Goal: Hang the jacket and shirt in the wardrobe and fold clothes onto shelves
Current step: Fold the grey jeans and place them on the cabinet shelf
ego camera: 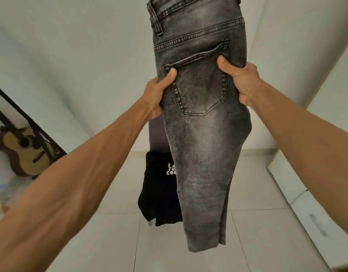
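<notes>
Grey washed denim fills the middle of the head view: one pair of jeans (200, 134), held up in the air, with the waistband at 12 o'clock and the leg end hanging toward 6 o'clock. One back pocket faces the camera.

Two bare hands hold it. The left hand (157, 97) grasps the edge of the jeans on the 9 o'clock side, with the thumb pressed on the front near the pocket corner and the other fingers hidden behind the cloth. The right hand (242, 81) grasps the opposite edge on the 3 o'clock side in the same way, with the thumb at the pocket opening. Two forearms reach up from the lower corners.

Behind the jeans, toward 7 o'clock from the centre, one black garment (159, 193) with small white letters hangs over something; what carries it I cannot tell. At 9 o'clock one acoustic guitar (22, 154) leans against the wall, partly behind one black frame (16, 114). Pale tiles cover the floor (90, 238). At 4 o'clock one white panel (299, 197) with one grey handle-like mark stands along the wall.
</notes>
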